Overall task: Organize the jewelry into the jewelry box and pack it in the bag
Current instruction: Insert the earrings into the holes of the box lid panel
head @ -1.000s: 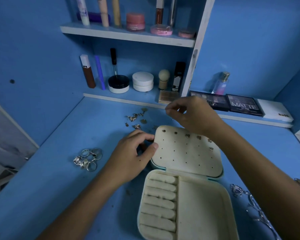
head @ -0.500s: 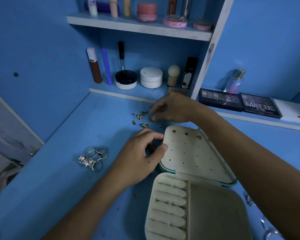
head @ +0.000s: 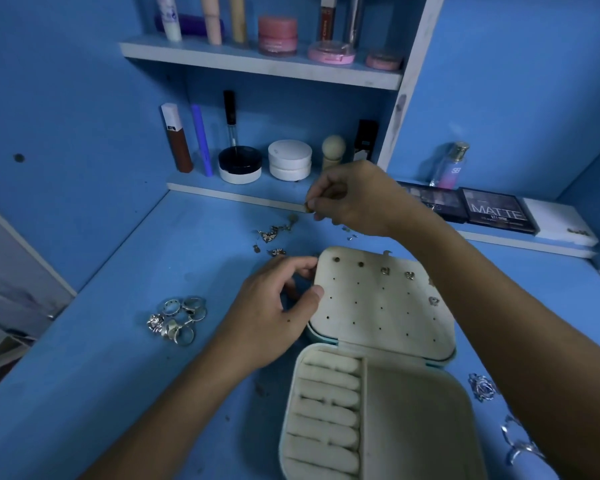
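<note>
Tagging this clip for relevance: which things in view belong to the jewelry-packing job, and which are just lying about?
Belongs to the job:
- open cream jewelry box
- small earring pinched by the right hand
- left hand at the box lid's edge
- loose earrings on the blue desk
- pile of silver rings

Lying about:
- white round compact
- pink jar
- MATTE eyeshadow palette
- perfume bottle

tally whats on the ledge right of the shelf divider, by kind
dark palettes: 2
white case: 1
perfume bottle: 1
total: 4
</note>
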